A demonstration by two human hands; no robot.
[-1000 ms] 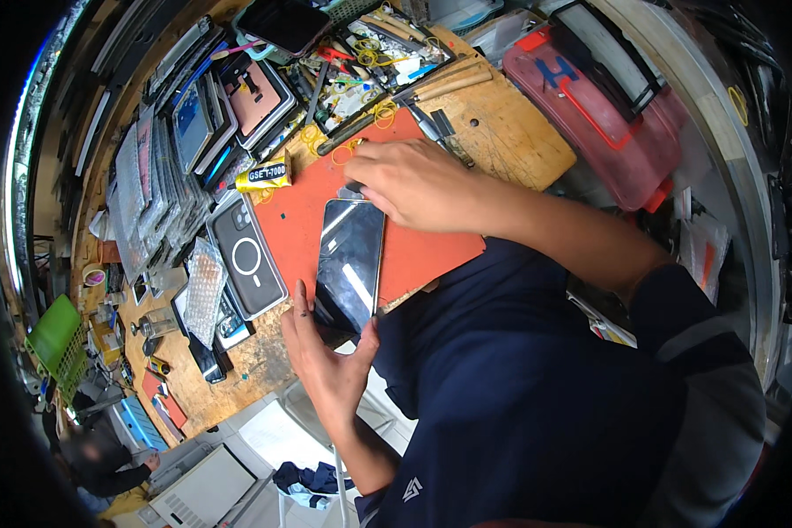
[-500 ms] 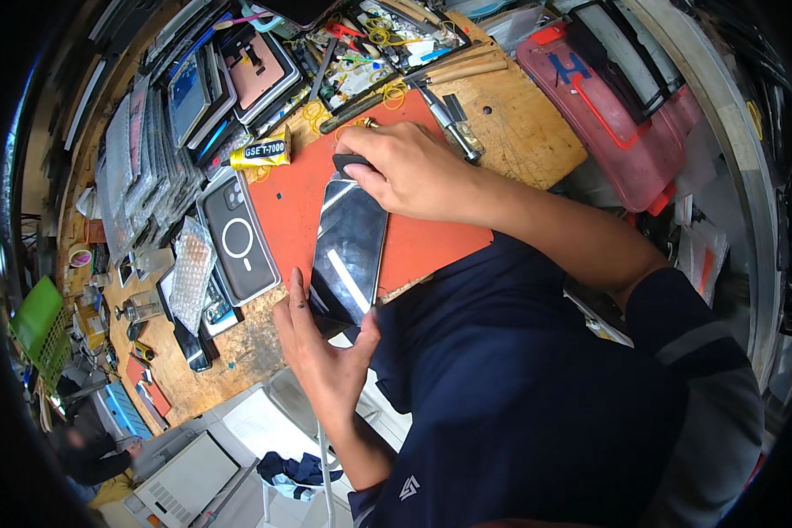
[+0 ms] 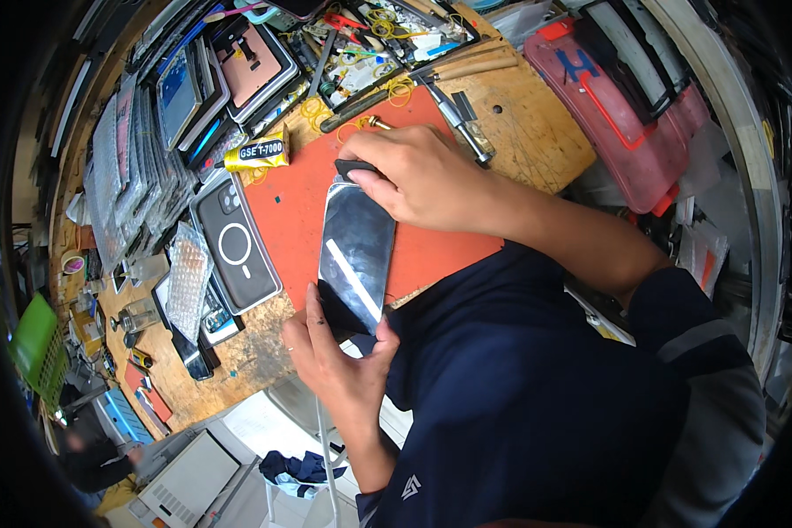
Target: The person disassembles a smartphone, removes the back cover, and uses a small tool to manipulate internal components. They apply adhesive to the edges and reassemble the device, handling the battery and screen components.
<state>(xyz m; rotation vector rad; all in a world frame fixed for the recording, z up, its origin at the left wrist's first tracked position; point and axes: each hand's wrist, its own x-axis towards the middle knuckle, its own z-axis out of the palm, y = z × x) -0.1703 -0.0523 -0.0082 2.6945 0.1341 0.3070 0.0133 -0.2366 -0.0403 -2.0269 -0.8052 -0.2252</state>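
Note:
A smartphone with a dark glossy face lies over the orange mat, its lower end toward me. My left hand grips that lower end, thumb on one long side and fingers on the other. At the far end, my right hand pinches a small flat black piece against the phone's top edge. Whether the piece's edge goes into the phone's seam cannot be made out. The right fingers beneath are partly hidden by the hand.
Left of the mat are a yellow-and-black glue tube and a boxed black phone case. A pen-like metal tool lies beyond my right hand. Trays of tools stand behind; bubble-wrapped parts pile up at left. Another person is lower left.
The view has shifted slightly. The phone has turned a little, and its bright reflection has slid across the face. Both hands keep their hold.

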